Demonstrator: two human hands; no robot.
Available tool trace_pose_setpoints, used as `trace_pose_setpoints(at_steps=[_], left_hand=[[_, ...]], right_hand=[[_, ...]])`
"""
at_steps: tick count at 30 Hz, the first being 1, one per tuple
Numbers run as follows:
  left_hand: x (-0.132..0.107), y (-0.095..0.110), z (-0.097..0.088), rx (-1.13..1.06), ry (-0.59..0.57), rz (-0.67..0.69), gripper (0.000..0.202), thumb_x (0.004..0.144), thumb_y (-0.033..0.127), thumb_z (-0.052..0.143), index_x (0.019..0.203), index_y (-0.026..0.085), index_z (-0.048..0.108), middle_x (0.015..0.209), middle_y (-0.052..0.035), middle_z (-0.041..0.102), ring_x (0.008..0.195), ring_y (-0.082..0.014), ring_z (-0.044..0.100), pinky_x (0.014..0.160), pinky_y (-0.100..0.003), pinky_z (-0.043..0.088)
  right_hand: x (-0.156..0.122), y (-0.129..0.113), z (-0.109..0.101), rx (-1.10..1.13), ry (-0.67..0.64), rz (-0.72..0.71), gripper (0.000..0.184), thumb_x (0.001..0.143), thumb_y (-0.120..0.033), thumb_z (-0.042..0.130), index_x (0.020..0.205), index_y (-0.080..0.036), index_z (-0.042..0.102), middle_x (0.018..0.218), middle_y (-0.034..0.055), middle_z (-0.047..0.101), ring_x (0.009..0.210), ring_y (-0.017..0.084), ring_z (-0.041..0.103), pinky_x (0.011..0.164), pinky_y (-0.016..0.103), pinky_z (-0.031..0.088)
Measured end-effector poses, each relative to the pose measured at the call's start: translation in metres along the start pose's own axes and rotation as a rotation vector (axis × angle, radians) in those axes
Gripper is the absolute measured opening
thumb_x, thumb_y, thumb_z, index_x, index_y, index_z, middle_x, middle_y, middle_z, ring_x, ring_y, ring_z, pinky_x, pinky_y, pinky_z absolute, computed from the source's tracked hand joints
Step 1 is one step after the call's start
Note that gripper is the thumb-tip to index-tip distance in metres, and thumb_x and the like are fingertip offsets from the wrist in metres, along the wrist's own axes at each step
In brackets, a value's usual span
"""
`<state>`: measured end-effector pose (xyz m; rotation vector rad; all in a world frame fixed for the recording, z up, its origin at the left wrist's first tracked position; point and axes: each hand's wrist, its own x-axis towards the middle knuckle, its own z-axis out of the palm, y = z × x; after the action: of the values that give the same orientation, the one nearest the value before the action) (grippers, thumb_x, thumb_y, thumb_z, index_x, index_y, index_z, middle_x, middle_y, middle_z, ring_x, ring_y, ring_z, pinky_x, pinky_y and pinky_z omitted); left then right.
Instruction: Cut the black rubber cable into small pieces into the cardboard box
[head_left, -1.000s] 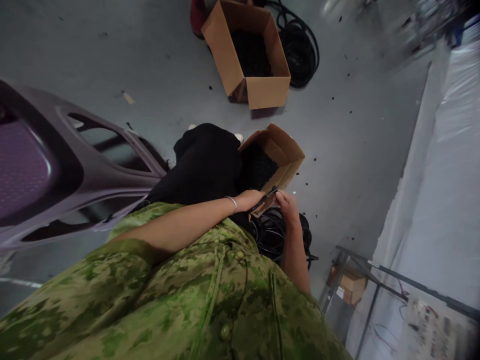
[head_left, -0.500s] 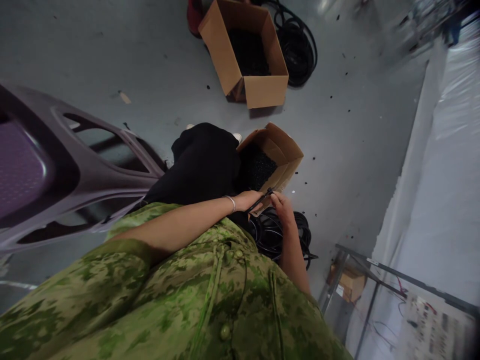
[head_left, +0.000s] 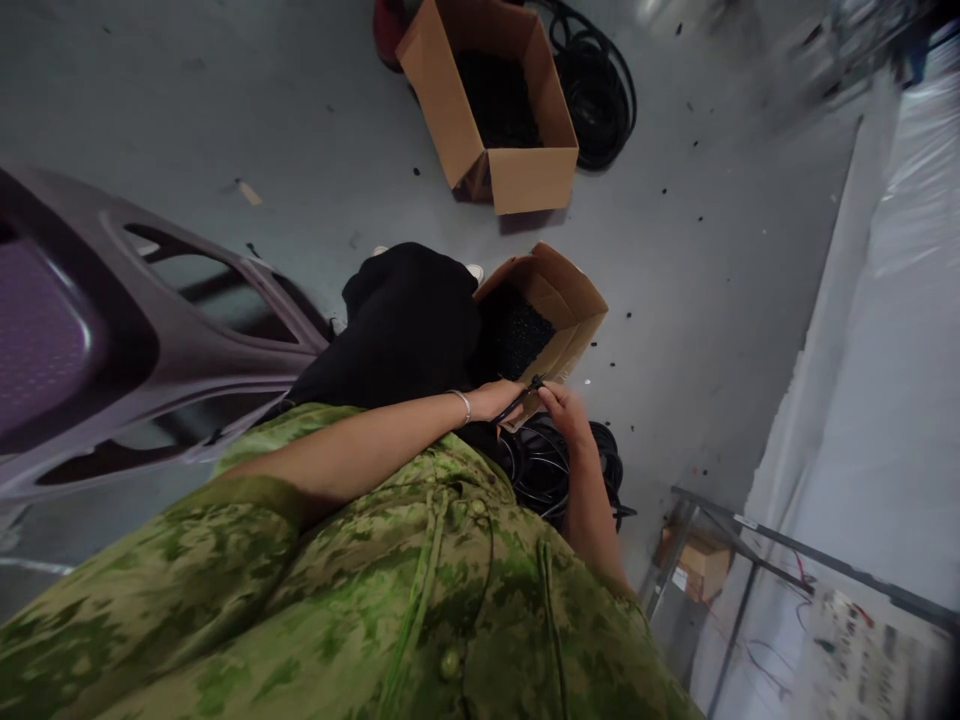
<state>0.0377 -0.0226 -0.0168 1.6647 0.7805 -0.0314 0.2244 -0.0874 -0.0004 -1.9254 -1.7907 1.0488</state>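
My left hand [head_left: 495, 399], with a thin bracelet at its wrist, is closed around a short length of black cable [head_left: 514, 407]. At the cable's upper end is a small black piece [head_left: 537, 382]. The fingertips of my right hand [head_left: 564, 408] are pinched at that end; what exactly lies between them is too small to make out. Just beyond both hands stands an open cardboard box [head_left: 574, 290] with many small black parts [head_left: 525, 335] inside. Below the hands lies a coil of black cable [head_left: 544, 465], partly covered by my right forearm.
A larger open carton [head_left: 532, 182] holding black items stands farther off, beside another black cable coil [head_left: 600, 110]. A purple-grey plastic chair [head_left: 202, 350] is at left. A metal frame rack [head_left: 739, 545] stands at lower right. Small black bits dot the floor.
My right hand has shifted very slightly left at the cable end and is a little blurred. The left hand keeps its hold on the cable; the boxes stay put.
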Motion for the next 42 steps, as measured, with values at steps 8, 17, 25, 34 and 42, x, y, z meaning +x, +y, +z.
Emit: trace_pose_setpoints(at_steps=[8, 17, 25, 34, 42], left_hand=[[0.005, -0.006, 0.007, 0.134, -0.018, -0.055, 0.025, 0.082, 0.025, 0.053, 0.100, 0.015, 0.067, 0.080, -0.0052, 0.072, 0.069, -0.0181, 0.064, 0.061, -0.024, 0.042], [0.006, -0.003, 0.008, 0.192, 0.007, -0.062, 0.023, 0.085, 0.026, 0.053, 0.096, 0.013, 0.069, 0.085, -0.0079, 0.073, 0.072, -0.0185, 0.066, 0.065, -0.025, 0.045], [0.004, -0.001, 0.005, 0.066, -0.026, -0.073, 0.022, 0.087, 0.025, 0.050, 0.091, 0.012, 0.068, 0.071, -0.0059, 0.070, 0.059, -0.0158, 0.063, 0.061, -0.024, 0.045], [0.010, -0.009, 0.010, -0.080, -0.038, -0.130, 0.019, 0.083, 0.028, 0.057, 0.077, 0.012, 0.067, 0.062, -0.0029, 0.067, 0.053, -0.0125, 0.060, 0.056, -0.021, 0.044], [0.015, -0.018, 0.014, -0.053, -0.034, -0.051, 0.032, 0.081, 0.024, 0.053, 0.050, 0.014, 0.058, 0.047, -0.0023, 0.058, 0.043, -0.0117, 0.053, 0.051, -0.023, 0.040]], right_hand=[[0.008, 0.003, -0.004, -0.123, -0.043, -0.062, 0.039, 0.096, -0.042, 0.040, 0.070, -0.022, 0.060, 0.070, 0.0023, 0.064, 0.068, 0.017, 0.057, 0.066, 0.025, 0.041], [0.013, 0.009, -0.007, -0.254, -0.061, -0.045, 0.038, 0.096, -0.041, 0.040, 0.066, -0.023, 0.056, 0.069, 0.0024, 0.064, 0.066, 0.017, 0.056, 0.063, 0.025, 0.037], [0.016, 0.000, 0.002, -0.396, -0.068, 0.065, 0.031, 0.098, -0.036, 0.043, 0.090, -0.022, 0.071, 0.083, 0.0052, 0.073, 0.079, 0.019, 0.065, 0.069, 0.024, 0.040], [0.014, -0.029, -0.004, -0.596, -0.178, 0.141, 0.030, 0.100, -0.034, 0.043, 0.103, -0.023, 0.071, 0.100, 0.0051, 0.076, 0.091, 0.017, 0.067, 0.072, 0.021, 0.039], [0.019, -0.035, -0.007, -0.771, -0.170, 0.202, 0.035, 0.102, -0.038, 0.039, 0.113, -0.024, 0.068, 0.112, 0.0066, 0.074, 0.101, 0.018, 0.066, 0.073, 0.022, 0.040]])
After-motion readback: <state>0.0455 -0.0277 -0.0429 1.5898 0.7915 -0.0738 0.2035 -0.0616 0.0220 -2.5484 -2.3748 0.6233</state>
